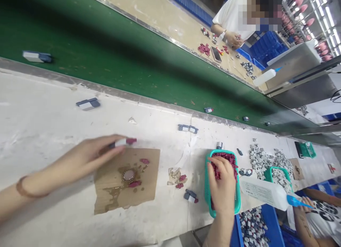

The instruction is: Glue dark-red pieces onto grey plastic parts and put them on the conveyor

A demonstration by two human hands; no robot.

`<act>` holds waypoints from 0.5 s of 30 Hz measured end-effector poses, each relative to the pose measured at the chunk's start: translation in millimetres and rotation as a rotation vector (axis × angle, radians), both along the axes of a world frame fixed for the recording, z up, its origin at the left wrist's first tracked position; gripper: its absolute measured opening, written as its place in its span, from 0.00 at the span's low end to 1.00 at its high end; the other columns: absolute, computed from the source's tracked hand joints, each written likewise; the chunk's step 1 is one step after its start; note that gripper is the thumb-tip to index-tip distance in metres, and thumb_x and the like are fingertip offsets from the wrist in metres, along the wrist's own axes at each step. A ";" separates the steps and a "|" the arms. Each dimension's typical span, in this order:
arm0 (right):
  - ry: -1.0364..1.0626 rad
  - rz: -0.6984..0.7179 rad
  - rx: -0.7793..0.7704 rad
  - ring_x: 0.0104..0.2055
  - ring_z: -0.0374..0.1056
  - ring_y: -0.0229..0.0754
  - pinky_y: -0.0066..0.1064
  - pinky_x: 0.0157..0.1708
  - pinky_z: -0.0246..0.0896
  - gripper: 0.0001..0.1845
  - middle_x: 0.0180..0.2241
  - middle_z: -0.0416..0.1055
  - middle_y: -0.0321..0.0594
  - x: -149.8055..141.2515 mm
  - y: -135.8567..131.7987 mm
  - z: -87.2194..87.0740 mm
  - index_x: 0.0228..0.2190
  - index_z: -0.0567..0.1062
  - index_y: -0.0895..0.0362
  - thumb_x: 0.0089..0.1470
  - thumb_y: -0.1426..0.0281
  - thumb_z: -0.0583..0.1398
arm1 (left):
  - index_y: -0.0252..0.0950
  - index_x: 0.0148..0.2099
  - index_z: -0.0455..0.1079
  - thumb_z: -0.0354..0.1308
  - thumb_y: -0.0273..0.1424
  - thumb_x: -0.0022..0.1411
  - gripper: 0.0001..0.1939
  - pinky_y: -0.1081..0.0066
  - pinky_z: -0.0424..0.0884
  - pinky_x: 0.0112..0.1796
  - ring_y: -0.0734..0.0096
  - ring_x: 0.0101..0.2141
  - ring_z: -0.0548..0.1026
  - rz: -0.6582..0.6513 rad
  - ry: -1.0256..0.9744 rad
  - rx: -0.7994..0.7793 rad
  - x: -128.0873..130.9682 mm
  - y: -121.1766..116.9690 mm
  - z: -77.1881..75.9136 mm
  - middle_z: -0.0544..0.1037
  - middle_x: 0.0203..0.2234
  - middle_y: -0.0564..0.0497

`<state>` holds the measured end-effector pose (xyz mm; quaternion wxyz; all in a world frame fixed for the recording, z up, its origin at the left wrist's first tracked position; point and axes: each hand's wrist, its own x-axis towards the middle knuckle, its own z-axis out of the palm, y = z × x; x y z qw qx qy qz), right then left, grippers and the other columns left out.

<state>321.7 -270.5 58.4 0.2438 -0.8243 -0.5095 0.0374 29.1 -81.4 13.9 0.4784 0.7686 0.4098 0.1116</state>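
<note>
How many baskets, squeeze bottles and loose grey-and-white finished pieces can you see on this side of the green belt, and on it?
Teal baskets: 3, one under the right hand holding red pieces, one by the grey heap, one far right
White squeeze bottles: 1
Finished pieces lying singly or paired, near side: 4
Finished pieces on the belt: 4
Total: 12
</note>
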 end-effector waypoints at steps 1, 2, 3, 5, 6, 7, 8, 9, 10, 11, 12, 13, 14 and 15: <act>-0.106 -0.044 -0.052 0.44 0.66 0.52 0.45 0.45 0.61 0.12 0.40 0.71 0.48 15.2 -9.8 -0.6 0.38 0.77 0.54 0.61 0.65 0.55 | 0.44 0.44 0.74 0.50 0.51 0.60 0.21 0.71 0.66 0.29 0.59 0.26 0.74 0.014 0.031 0.061 4.1 15.0 0.7 0.81 0.30 0.52; -0.189 -0.077 -0.096 0.43 0.65 0.53 0.47 0.44 0.61 0.14 0.39 0.70 0.49 27.8 -18.4 -2.4 0.37 0.77 0.55 0.60 0.63 0.53 | 0.42 0.44 0.73 0.48 0.52 0.61 0.22 0.71 0.65 0.28 0.60 0.25 0.73 0.021 0.055 0.126 9.3 30.3 0.9 0.80 0.29 0.52; -0.248 -0.095 -0.140 0.42 0.65 0.54 0.47 0.42 0.62 0.15 0.39 0.69 0.49 37.5 -25.4 -5.1 0.36 0.76 0.55 0.61 0.62 0.52 | 0.41 0.44 0.73 0.47 0.51 0.61 0.24 0.72 0.64 0.28 0.60 0.25 0.73 0.026 0.085 0.195 15.8 45.5 0.6 0.79 0.29 0.51; -0.307 -0.103 -0.190 0.41 0.65 0.53 0.45 0.41 0.63 0.18 0.38 0.68 0.49 48.5 -34.4 -11.3 0.34 0.76 0.56 0.61 0.62 0.49 | 0.37 0.46 0.73 0.46 0.48 0.62 0.24 0.71 0.63 0.28 0.58 0.28 0.73 0.039 0.150 0.340 31.6 73.7 -0.7 0.79 0.30 0.48; -0.317 -0.097 -0.197 0.41 0.65 0.52 0.45 0.41 0.63 0.19 0.37 0.68 0.49 50.7 -36.6 -14.1 0.33 0.76 0.56 0.62 0.62 0.48 | 0.35 0.48 0.72 0.45 0.45 0.63 0.23 0.70 0.64 0.29 0.56 0.30 0.74 0.044 0.167 0.408 40.5 86.0 -1.6 0.79 0.32 0.46; -0.325 -0.087 -0.192 0.41 0.66 0.52 0.44 0.41 0.63 0.20 0.37 0.68 0.49 51.7 -37.9 -16.4 0.32 0.75 0.56 0.62 0.62 0.47 | 0.32 0.49 0.72 0.45 0.42 0.64 0.23 0.68 0.66 0.31 0.54 0.33 0.74 0.043 0.176 0.475 49.7 97.0 -2.9 0.79 0.34 0.43; -0.336 -0.074 -0.183 0.40 0.66 0.51 0.43 0.41 0.63 0.21 0.36 0.68 0.48 52.3 -38.8 -18.1 0.31 0.75 0.56 0.63 0.62 0.47 | 0.30 0.50 0.71 0.44 0.39 0.65 0.22 0.66 0.67 0.34 0.52 0.36 0.74 0.050 0.177 0.523 58.9 106.6 -4.7 0.79 0.36 0.40; -0.353 -0.061 -0.171 0.40 0.66 0.51 0.43 0.41 0.63 0.22 0.36 0.68 0.48 53.0 -39.5 -19.4 0.30 0.75 0.56 0.63 0.61 0.46 | 0.30 0.50 0.71 0.44 0.36 0.65 0.21 0.63 0.68 0.38 0.51 0.40 0.74 0.060 0.177 0.559 67.7 115.0 -7.3 0.79 0.40 0.39; -0.374 -0.050 -0.159 0.39 0.66 0.51 0.43 0.41 0.63 0.23 0.36 0.69 0.48 54.4 -40.3 -20.5 0.30 0.75 0.55 0.64 0.59 0.46 | 0.30 0.51 0.71 0.42 0.33 0.66 0.20 0.61 0.68 0.42 0.50 0.44 0.73 0.075 0.181 0.595 75.8 122.5 -10.7 0.78 0.43 0.38; -0.397 -0.040 -0.154 0.39 0.66 0.52 0.44 0.40 0.63 0.24 0.36 0.69 0.48 56.8 -41.2 -21.4 0.30 0.75 0.55 0.64 0.58 0.45 | 0.30 0.51 0.71 0.41 0.31 0.66 0.20 0.59 0.67 0.45 0.50 0.46 0.72 0.093 0.188 0.629 82.7 129.2 -15.0 0.77 0.46 0.38; -0.418 -0.036 -0.142 0.38 0.66 0.52 0.44 0.39 0.64 0.25 0.36 0.69 0.49 60.2 -42.2 -22.3 0.30 0.75 0.55 0.64 0.56 0.45 | 0.29 0.52 0.70 0.42 0.29 0.66 0.20 0.58 0.67 0.47 0.50 0.47 0.72 0.099 0.194 0.658 88.1 135.1 -19.7 0.77 0.46 0.37; -0.425 -0.025 -0.139 0.38 0.67 0.52 0.45 0.39 0.64 0.27 0.36 0.69 0.49 64.2 -43.0 -23.2 0.31 0.75 0.55 0.64 0.54 0.44 | 0.29 0.52 0.70 0.42 0.28 0.65 0.20 0.57 0.67 0.48 0.51 0.48 0.72 0.102 0.198 0.684 91.7 140.2 -24.6 0.76 0.47 0.37; -0.423 -0.008 -0.138 0.37 0.67 0.52 0.45 0.38 0.64 0.29 0.36 0.70 0.49 68.4 -43.5 -23.9 0.31 0.76 0.55 0.63 0.52 0.44 | 0.30 0.53 0.70 0.44 0.28 0.65 0.19 0.58 0.66 0.50 0.52 0.49 0.71 0.095 0.196 0.708 93.3 144.5 -29.2 0.76 0.48 0.38; -0.415 0.002 -0.133 0.36 0.67 0.52 0.45 0.38 0.64 0.30 0.36 0.70 0.49 72.3 -43.9 -24.4 0.31 0.76 0.55 0.63 0.50 0.43 | 0.31 0.53 0.70 0.46 0.29 0.64 0.19 0.58 0.66 0.51 0.53 0.50 0.71 0.086 0.192 0.728 92.7 148.0 -33.1 0.75 0.49 0.38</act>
